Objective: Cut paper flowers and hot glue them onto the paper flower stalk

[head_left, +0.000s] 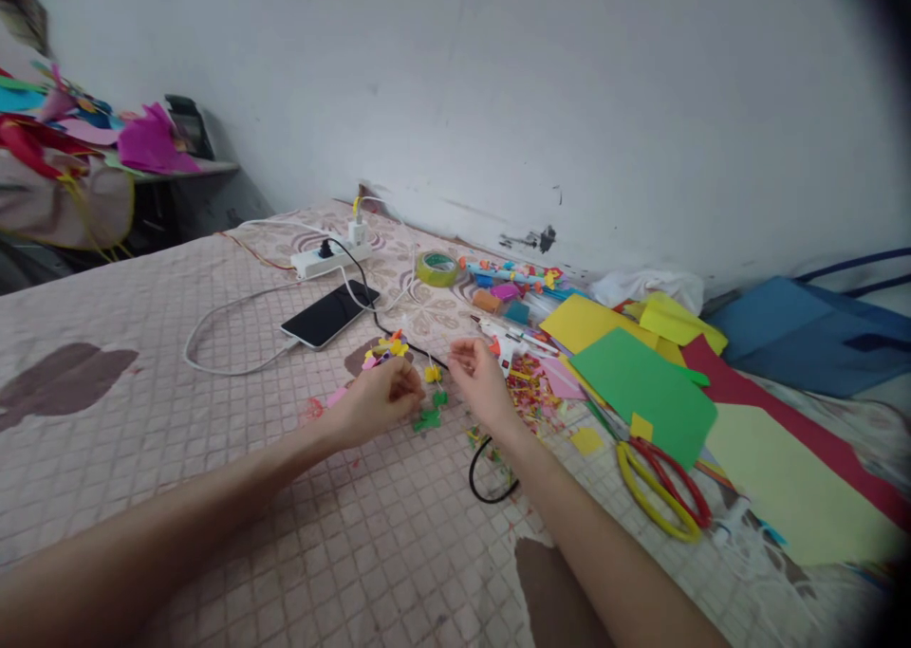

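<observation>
Over the quilted cloth both of my hands are raised close together, a small gap between them. My left hand is closed in a pinch; what its fingers hold, if anything, is hidden. Just beyond it lies a cluster of small yellow, orange and pink paper flowers. My right hand is also pinched, with nothing I can make out at its fingertips. A small yellow paper piece and green paper pieces sit between the hands. Behind my right hand shows a white glue gun.
Scissors with yellow and red handles lie at right beside green paper. Colourful paper scraps are scattered near my right wrist. A phone, power strip and green tape roll lie farther back. Cables cross the cloth.
</observation>
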The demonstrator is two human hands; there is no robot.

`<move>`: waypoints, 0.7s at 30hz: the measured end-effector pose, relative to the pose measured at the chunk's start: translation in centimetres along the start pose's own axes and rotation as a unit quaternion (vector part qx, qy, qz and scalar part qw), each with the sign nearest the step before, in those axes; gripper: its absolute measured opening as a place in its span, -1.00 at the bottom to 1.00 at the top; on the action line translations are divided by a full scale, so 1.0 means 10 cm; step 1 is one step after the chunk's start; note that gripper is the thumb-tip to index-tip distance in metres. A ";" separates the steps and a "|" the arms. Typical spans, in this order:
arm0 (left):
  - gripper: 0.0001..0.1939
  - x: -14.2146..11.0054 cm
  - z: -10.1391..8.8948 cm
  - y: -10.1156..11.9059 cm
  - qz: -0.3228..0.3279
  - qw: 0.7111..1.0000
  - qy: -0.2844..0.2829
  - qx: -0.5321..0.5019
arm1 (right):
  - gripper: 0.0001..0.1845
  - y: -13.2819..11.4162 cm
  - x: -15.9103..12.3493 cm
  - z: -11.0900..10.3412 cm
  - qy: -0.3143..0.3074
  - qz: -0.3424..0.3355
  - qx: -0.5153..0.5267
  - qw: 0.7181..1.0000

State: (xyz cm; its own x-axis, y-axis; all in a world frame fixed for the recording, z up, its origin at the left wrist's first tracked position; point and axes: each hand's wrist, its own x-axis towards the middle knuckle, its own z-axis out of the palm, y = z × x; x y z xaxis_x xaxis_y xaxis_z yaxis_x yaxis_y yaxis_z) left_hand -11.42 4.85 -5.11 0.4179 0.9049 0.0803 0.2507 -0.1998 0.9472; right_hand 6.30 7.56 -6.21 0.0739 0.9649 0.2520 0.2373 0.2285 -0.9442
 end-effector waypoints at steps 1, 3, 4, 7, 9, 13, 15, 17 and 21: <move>-0.92 0.00 -0.01 0.00 0.009 1.000 0.007 0.018 | -0.80 -0.04 0.00 -0.03 -0.004 -0.016 -0.018 1.000; -0.96 -0.01 -0.04 0.03 0.030 0.996 0.023 0.075 | -0.84 -0.13 -0.01 -0.11 -0.016 -0.042 -0.053 0.998; -0.98 -0.02 -0.04 0.06 0.043 0.992 0.033 0.112 | -0.87 -0.17 -0.02 -0.14 -0.025 -0.052 -0.072 0.996; -0.89 -0.07 -0.01 0.15 0.072 0.973 0.042 0.217 | -0.92 -0.25 -0.02 -0.24 -0.060 -0.082 -0.132 0.986; -0.89 -0.12 0.05 0.21 0.077 0.961 0.029 0.264 | -0.91 -0.25 0.01 -0.27 -0.090 -0.107 -0.172 0.975; -0.84 -0.22 0.18 0.23 0.082 0.941 0.001 0.330 | -0.79 -0.17 0.17 -0.25 -0.155 -0.165 -0.244 0.943; -0.83 -0.24 0.21 0.21 0.084 0.936 -0.003 0.342 | -0.68 -0.12 0.27 -0.21 -0.191 -0.195 -0.270 0.923; -0.84 -0.24 0.21 0.18 0.085 0.937 -0.002 0.340 | -0.62 -0.08 0.35 -0.17 -0.229 -0.222 -0.287 0.903; -0.82 -0.22 0.18 0.12 0.095 0.944 -0.003 0.317 | -0.67 -0.05 0.44 -0.12 -0.279 -0.256 -0.306 0.873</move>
State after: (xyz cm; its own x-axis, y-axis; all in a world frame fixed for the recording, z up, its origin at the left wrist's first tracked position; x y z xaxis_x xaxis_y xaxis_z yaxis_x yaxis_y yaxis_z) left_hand -10.43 1.92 -4.71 0.5124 0.8284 0.2265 0.6423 -0.5447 0.5392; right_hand 7.66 11.52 -4.43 -0.6369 0.7089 0.3031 0.5874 0.7008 -0.4047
